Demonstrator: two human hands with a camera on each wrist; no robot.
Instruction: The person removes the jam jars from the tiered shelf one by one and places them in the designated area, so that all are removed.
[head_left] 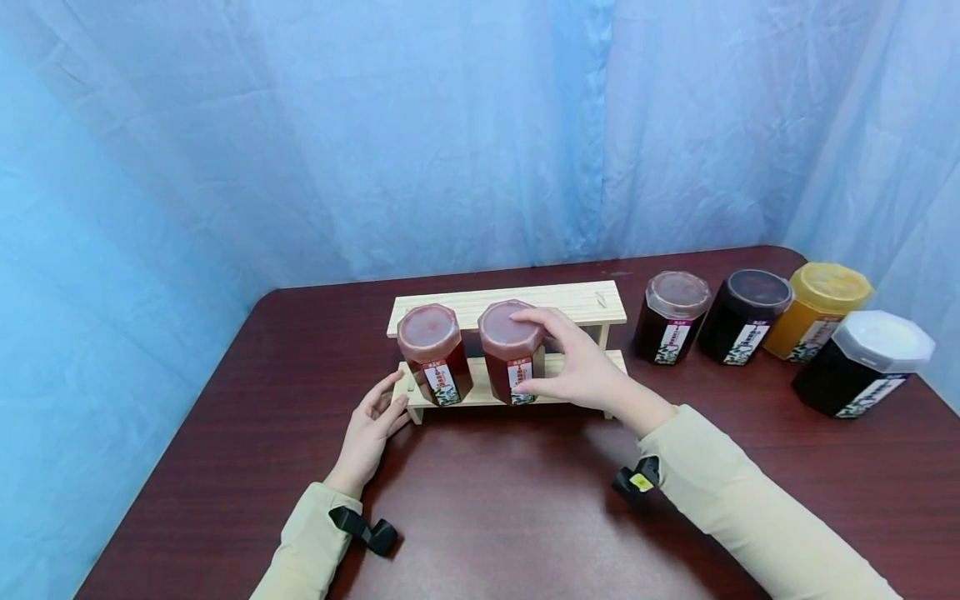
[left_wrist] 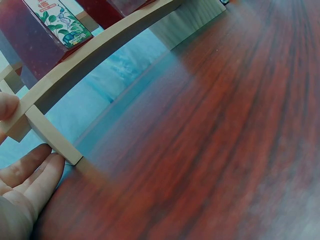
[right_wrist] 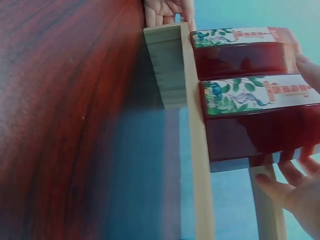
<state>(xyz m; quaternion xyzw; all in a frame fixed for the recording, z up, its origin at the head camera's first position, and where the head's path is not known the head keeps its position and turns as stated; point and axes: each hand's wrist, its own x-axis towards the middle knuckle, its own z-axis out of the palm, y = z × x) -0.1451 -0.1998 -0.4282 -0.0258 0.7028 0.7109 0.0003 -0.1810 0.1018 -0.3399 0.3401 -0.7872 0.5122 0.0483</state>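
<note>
A two-tier pale wooden rack stands on the table, with two dark red jars on its lower front board. My right hand grips the right one of them, a labelled honey-style jar, fingers over its pink lid and thumb by the label. In the right wrist view this jar stands on the board, its base at the front edge. To its left is the matching jar, which neither hand touches. My left hand holds the rack's left end, its lower fingers beside the short leg.
Several more jars stand on the right of the table: a dark jar with a clear lid, a black-lidded jar, a yellow jar and a white-lidded dark jar. A blue curtain hangs behind the reddish-brown table.
</note>
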